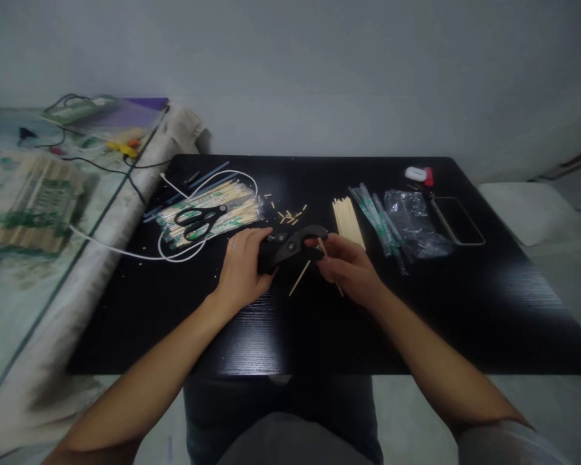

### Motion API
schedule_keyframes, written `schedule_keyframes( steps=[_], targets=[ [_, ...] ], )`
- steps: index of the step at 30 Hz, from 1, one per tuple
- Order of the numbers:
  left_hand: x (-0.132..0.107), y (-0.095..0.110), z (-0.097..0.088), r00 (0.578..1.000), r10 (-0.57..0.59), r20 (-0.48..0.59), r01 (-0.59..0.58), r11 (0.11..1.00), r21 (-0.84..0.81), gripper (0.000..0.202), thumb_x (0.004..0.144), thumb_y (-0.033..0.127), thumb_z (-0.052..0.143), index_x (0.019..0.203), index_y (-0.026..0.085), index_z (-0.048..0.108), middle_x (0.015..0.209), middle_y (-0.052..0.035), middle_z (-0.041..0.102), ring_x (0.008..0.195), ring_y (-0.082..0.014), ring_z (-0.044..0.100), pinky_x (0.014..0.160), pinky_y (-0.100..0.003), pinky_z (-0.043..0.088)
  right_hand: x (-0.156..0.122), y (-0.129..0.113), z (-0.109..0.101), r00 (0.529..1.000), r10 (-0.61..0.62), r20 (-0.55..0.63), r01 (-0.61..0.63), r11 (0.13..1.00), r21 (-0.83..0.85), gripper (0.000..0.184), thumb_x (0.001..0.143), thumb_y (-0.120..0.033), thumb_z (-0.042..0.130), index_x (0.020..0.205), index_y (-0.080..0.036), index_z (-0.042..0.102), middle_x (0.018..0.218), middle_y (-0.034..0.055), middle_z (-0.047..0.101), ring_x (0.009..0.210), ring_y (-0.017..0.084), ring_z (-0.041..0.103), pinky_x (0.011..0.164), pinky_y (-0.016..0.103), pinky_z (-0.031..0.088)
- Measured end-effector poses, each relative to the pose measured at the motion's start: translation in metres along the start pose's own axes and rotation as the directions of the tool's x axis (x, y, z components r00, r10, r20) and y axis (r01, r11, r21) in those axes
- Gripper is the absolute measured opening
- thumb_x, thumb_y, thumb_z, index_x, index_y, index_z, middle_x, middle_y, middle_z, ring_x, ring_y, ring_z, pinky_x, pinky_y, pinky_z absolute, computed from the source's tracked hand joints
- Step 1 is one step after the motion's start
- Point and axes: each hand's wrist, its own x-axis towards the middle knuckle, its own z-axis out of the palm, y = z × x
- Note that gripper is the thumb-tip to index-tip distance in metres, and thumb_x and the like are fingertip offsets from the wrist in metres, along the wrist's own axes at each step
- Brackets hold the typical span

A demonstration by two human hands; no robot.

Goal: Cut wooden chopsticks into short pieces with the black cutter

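Note:
My left hand (244,265) is closed round the handles of a black cutting tool (290,247) over the middle of the black table (489,310). My right hand (348,265) is pinched on a thin wooden stick (330,268) held at the tool's jaws. Another loose stick (300,278) lies on the table just below the tool. Several short cut stick pieces (288,216) are scattered behind the hands. A neat pile of bare wooden sticks (347,221) lies right of them.
Black-handled scissors (201,218) rest on wrapped chopstick packs (208,213) ringed by a white cable (174,255). Empty green-printed wrappers (377,216), a clear plastic bag (414,219), a phone (458,219) and a white and red object (417,174) lie right. A cluttered glass table (43,194) stands left.

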Motion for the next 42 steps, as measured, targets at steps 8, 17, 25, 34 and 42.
schedule_keyframes(
  steps=[8,17,25,34,42],
  targets=[
    [0.0008,0.0015,-0.0016,0.999,-0.017,-0.028,0.016,0.999,-0.038,0.059,0.084,0.023,0.071,0.139,0.020,0.048,0.130,-0.0149,0.063,0.122,-0.0314,0.060,0.105,-0.050,0.047,-0.0002,0.0008,-0.0024,1.000,-0.003,-0.013,0.004,0.999,0.048,0.026,0.088,-0.044,0.075,0.103,-0.024,0.070,0.067,-0.0044,0.052,0.053,0.009,0.037,0.047,0.023,0.026],
    [0.0009,0.0026,-0.0036,0.999,-0.022,0.028,0.024,0.998,-0.056,0.048,0.087,0.026,0.069,0.133,0.021,0.054,0.122,-0.0122,0.068,0.111,-0.0282,0.066,0.095,-0.044,0.053,0.0005,0.0048,0.0011,0.983,-0.174,-0.067,0.150,0.952,-0.268,0.025,0.093,-0.043,0.072,0.108,-0.024,0.069,0.073,-0.0022,0.063,0.060,0.011,0.052,0.056,0.025,0.041],
    [0.0026,0.0067,-0.0048,0.998,-0.035,0.061,0.040,0.996,-0.086,0.030,0.092,0.031,0.066,0.120,0.021,0.062,0.106,-0.0082,0.073,0.097,-0.0239,0.071,0.085,-0.038,0.057,-0.0005,0.0036,0.0041,0.954,-0.284,-0.096,0.214,0.869,-0.447,0.020,0.095,-0.038,0.070,0.106,-0.021,0.072,0.074,-0.0009,0.066,0.069,0.014,0.063,0.065,0.028,0.049],
    [0.0015,0.0049,-0.0030,0.998,-0.028,0.064,0.033,0.997,-0.074,0.027,0.092,0.031,0.066,0.116,0.020,0.062,0.101,-0.0068,0.072,0.092,-0.0223,0.071,0.079,-0.036,0.057,0.0003,0.0069,0.0025,0.944,-0.314,-0.102,0.229,0.844,-0.485,0.018,0.095,-0.039,0.069,0.104,-0.024,0.073,0.073,-0.0009,0.068,0.068,0.015,0.064,0.064,0.029,0.051],
    [0.0016,0.0053,-0.0011,0.994,-0.062,0.085,0.068,0.996,-0.066,0.026,0.091,0.030,0.066,0.114,0.020,0.060,0.101,-0.0071,0.072,0.091,-0.0225,0.071,0.079,-0.036,0.057,0.0002,0.0079,0.0048,0.943,-0.312,-0.118,0.221,0.851,-0.477,0.014,0.095,-0.035,0.069,0.101,-0.023,0.072,0.074,-0.0005,0.068,0.069,0.015,0.065,0.066,0.029,0.051]
  ],
)
